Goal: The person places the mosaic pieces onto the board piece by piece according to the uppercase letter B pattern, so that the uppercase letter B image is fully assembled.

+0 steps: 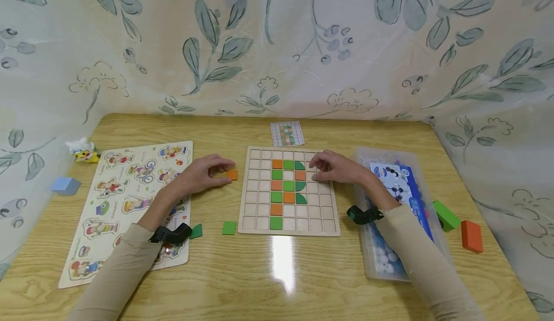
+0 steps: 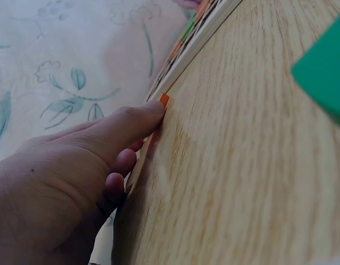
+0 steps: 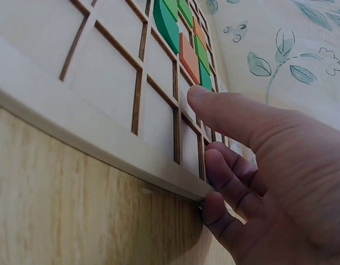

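Just left of the gridded wooden board (image 1: 320,220), my left hand (image 1: 203,173) pinches an orange square tile (image 1: 232,174) at the tabletop. In the left wrist view the thumb lies against that tile's edge (image 2: 164,99). My right hand (image 1: 335,167) rests at the board's right side, fingers loosely bent and holding nothing. The right wrist view has its thumb over bare cells, near an orange tile (image 3: 188,58). Green and orange squares and green curved pieces (image 1: 300,199) sit in the board's middle columns.
A pattern card (image 1: 287,134) lies behind the board. A green square (image 1: 229,227) and a green curved piece (image 1: 196,231) lie to its left. A figure puzzle (image 1: 101,229) is under the left forearm, a clear plastic box (image 1: 372,268) under the right. Blocks (image 1: 472,237) stand far right.
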Available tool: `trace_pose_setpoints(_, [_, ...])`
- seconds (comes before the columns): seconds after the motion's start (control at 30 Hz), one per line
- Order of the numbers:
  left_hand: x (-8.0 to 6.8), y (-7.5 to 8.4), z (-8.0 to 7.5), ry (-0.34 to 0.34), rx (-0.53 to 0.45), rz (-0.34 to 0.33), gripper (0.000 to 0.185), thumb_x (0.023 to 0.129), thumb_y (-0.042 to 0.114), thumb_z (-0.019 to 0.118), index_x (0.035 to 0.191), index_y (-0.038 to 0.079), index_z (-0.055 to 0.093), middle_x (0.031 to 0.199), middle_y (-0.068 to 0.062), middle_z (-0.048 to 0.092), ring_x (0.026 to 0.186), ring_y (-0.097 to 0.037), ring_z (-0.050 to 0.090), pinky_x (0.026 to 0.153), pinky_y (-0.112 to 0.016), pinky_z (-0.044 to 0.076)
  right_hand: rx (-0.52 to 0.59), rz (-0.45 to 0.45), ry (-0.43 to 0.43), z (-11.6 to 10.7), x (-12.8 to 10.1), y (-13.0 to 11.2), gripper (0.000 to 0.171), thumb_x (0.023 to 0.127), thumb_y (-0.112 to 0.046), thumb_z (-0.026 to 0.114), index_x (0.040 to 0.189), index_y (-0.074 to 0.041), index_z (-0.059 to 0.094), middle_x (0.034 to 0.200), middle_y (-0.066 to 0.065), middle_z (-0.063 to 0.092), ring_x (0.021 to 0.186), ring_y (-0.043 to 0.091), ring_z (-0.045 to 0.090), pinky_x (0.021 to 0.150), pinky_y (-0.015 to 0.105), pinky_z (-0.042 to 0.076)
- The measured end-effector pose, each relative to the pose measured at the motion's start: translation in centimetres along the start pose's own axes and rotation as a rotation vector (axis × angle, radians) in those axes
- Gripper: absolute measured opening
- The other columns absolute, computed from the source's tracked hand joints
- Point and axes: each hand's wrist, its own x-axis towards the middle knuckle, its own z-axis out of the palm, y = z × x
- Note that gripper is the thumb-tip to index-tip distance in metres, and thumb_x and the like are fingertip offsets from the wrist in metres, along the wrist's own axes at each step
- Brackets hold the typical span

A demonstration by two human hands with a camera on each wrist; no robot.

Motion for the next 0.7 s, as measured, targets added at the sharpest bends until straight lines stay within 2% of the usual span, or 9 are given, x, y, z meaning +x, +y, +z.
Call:
trace_pose_setpoints(0.13, [0.1,0.4,-0.1,-0.001,-0.024,-0.027,0.047,0.084,0.021,0.077,0.127,0.009,0.063,0.1,-0.004,0.066,0.085,-0.013,0.057,0.07,-0.023,0.046,-0.005,-0.022,-0.003,-0.1,-0.1,0.1,0.028,0.091,-0.021,0.069,0.114,-0.009,0.062,0.101,0.009,0.051,0.09,0.021,0.044,0.079,0.033,0.041])
trace_pose_setpoints(0.27, [0.5,2.3,0.0,-0.023,-0.078,-0.008,0.047,0.084,0.021,0.077,0.127,0.008,0.063,0.1,-0.004,0.067,0.087,-0.014,0.059,0.073,-0.024,0.05,0.003,-0.035,-0.006,-0.2,-0.1,0.2,0.028,0.091,-0.022,0.069,0.115,-0.008,0.063,0.102,0.01,0.051,0.09,0.021,0.044,0.079,0.033,0.04])
trace_pose_setpoints(0.4, [1.1,5.8,1.1,-0.091,-0.063,0.109,0.038,0.084,0.02,0.077,0.12,0.01,0.069,0.103,-0.003,0.067,0.085,-0.016,0.058,0.072,-0.025,0.051,-0.002,-0.017,-0.002,-0.1,0.0,0.1,0.028,0.091,-0.021,0.069,0.115,-0.009,0.062,0.102,0.009,0.051,0.091,0.021,0.045,0.079,0.033,0.041])
trace_pose_setpoints(0.57, [1.8,9.7,4.1,-0.213,-0.005,0.268,0.026,0.087,0.024,0.073,0.112,0.015,0.074,0.103,0.002,0.065,0.083,-0.014,0.054,0.07,-0.021,0.046,-0.008,-0.014,0.002,-0.1,-0.1,0.0,0.028,0.09,-0.02,0.07,0.114,-0.009,0.063,0.101,0.009,0.052,0.091,0.021,0.046,0.079,0.033,0.041])
trace_pose_setpoints(0.7, [2.0,11.7,6.1,-0.275,0.04,0.32,0.022,0.088,0.027,0.072,0.107,0.017,0.076,0.101,0.003,0.065,0.085,-0.012,0.054,0.073,-0.019,0.043,-0.004,-0.022,-0.001,-0.1,0.0,0.1,0.027,0.09,-0.02,0.07,0.114,-0.008,0.062,0.101,0.01,0.052,0.091,0.021,0.046,0.08,0.033,0.04])
